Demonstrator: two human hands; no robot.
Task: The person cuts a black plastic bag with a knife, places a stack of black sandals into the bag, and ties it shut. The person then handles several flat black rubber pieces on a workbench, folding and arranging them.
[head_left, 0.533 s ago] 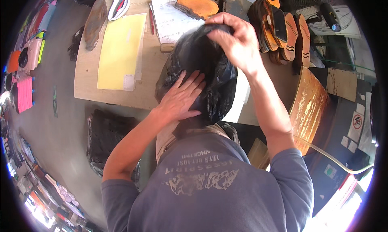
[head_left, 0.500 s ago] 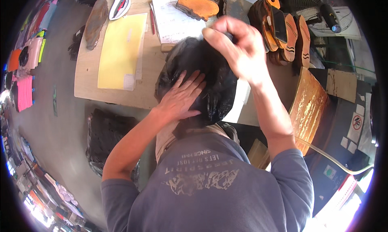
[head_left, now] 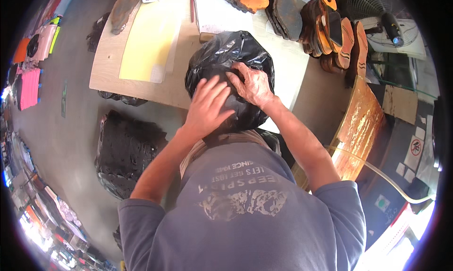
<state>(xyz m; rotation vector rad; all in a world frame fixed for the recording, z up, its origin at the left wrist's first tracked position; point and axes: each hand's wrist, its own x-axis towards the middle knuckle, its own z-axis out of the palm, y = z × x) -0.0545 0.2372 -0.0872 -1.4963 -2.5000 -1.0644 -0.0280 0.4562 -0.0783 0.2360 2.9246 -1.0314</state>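
Your black plastic bag [head_left: 212, 56] sits near the front edge of the worktop [head_left: 106, 68], close in front of your body, its glossy, crumpled film bulging away from you beyond both hands. Your left hand [head_left: 206, 108] lies over the near left part of the bag, palm down, fingers stretched out and a little apart, pointing away from you; it is wide and closed on nothing. Your right hand [head_left: 255, 87] is on the right part of the bag, its fingers bent inward and the thumb close to the forefinger, narrow in shape; you cannot tell from this view whether the film is pinched between them. The two hands are near each other but apart, with dark film between, so the bag lies under and just ahead of both. Left of the bag, well apart from it, is a yellow sheet [head_left: 146, 42]; beyond it are white papers [head_left: 222, 16] and an orange sole-shaped piece [head_left: 245, 0]. Farther right you have dark sole-shaped pieces [head_left: 285, 16] and a fan [head_left: 373, 7]. A black bundle [head_left: 127, 148] rests on the floor beyond your left forearm
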